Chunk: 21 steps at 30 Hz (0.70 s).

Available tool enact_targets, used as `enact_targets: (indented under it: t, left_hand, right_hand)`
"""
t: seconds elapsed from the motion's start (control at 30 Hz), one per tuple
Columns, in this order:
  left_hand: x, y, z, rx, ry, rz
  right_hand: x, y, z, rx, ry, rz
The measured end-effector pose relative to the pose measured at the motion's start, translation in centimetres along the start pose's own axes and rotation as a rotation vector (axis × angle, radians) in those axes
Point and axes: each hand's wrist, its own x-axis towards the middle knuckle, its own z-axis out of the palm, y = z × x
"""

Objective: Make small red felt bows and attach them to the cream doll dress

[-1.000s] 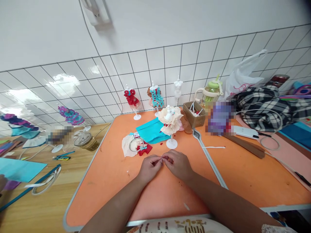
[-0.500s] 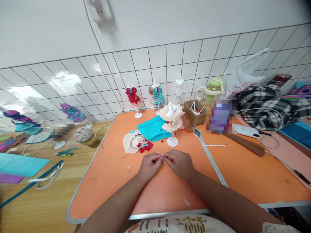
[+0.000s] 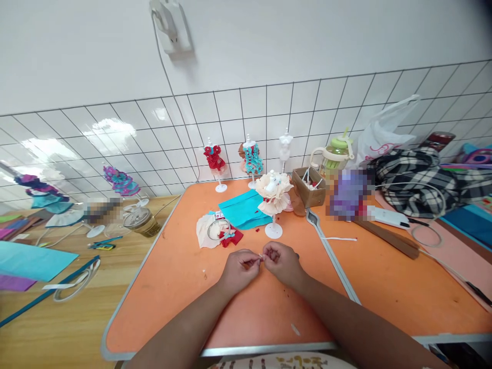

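My left hand [image 3: 241,270] and my right hand [image 3: 282,264] meet above the orange table [image 3: 184,302], fingertips pinched together on a tiny pale piece [image 3: 262,257] too small to name. Just beyond them stands a small white mannequin in a cream crepe-paper dress [image 3: 273,197]. Behind it lie folded turquoise crepe paper [image 3: 244,210], a cream paper piece [image 3: 203,230] with a ring-shaped roll of clear tape [image 3: 218,230] on it, and red paper scraps [image 3: 233,238].
At the back stand a red-dressed mannequin [image 3: 214,160], a turquoise-dressed one [image 3: 252,160] and a bare white one [image 3: 285,146]. A cardboard box [image 3: 313,195], green-lidded bottle [image 3: 337,154], phone [image 3: 390,218] and plaid cloth [image 3: 407,174] sit right. A lidded cup [image 3: 141,221] stands left.
The view has tilted up slightly. My right fingers have curled in more, while both hands stay together at the tiny piece.
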Motion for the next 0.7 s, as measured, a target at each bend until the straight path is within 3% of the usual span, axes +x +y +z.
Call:
enact_targets:
  t: [0.23, 0.4, 0.5, 0.6, 0.7]
  left_hand:
    - [-0.3, 1.0, -0.8, -0.115, -0.012, 0.083]
    - [-0.6, 1.5, -1.1, -0.13, -0.001, 0.157]
    - [-0.6, 0.9, -1.2, -0.094, -0.018, 0.149]
    - [-0.3, 0.0, -1.2, -0.052, -0.034, 0.128]
    - [0.0, -0.5, -1.4, -0.034, -0.048, 0.1]
  right_hand:
    - [0.7, -0.1, -0.8, 0.563, -0.088, 0.282]
    - [0.3, -1.8, -3.5, 0.854, -0.031, 0.386]
    - [0.9, -3.1, -6.6, 0.792, 0.179, 0.27]
    - [3.3, -4.4, -10.7, 0.631, 0.446, 0.022]
    - [7.4, -4.7, -14.5, 0.228, 0.726, -0.16]
